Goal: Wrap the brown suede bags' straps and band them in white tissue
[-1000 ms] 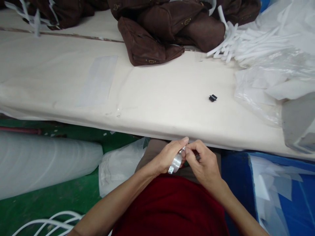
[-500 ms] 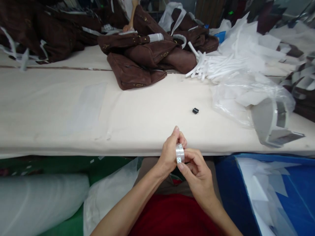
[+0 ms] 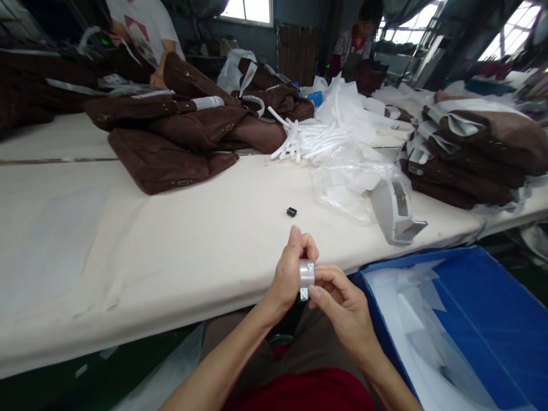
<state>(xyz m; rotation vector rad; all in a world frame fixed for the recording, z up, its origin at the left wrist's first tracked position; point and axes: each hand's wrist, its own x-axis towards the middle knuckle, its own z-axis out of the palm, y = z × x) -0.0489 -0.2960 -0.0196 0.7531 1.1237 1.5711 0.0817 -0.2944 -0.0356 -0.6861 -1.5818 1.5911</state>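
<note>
A small roll of clear tape (image 3: 306, 275) with printed patches on it is held up in front of my body, just off the table's front edge. My left hand (image 3: 287, 274) is wrapped around the roll from the left, thumb pointing up. From the other side, my right hand (image 3: 345, 302) pinches at the roll's lower right edge with thumb and fingertips. Whether a loose tape end lies between them cannot be made out. On the table beyond my hands lies a small black piece (image 3: 291, 212). A grey tape dispenser (image 3: 390, 211) stands to its right.
Brown bags (image 3: 171, 142) lie across the pale table (image 3: 205, 240). White tubes (image 3: 306, 140) and a clear plastic bag (image 3: 342, 182) are behind the dispenser. More bags (image 3: 475, 148) are stacked at right. Below stands a blue bin (image 3: 479, 308). Two people are at the back.
My view has turned right and up, bringing the stacked bags and people into sight. Both hands still hold the tape roll, which is slightly turned.
</note>
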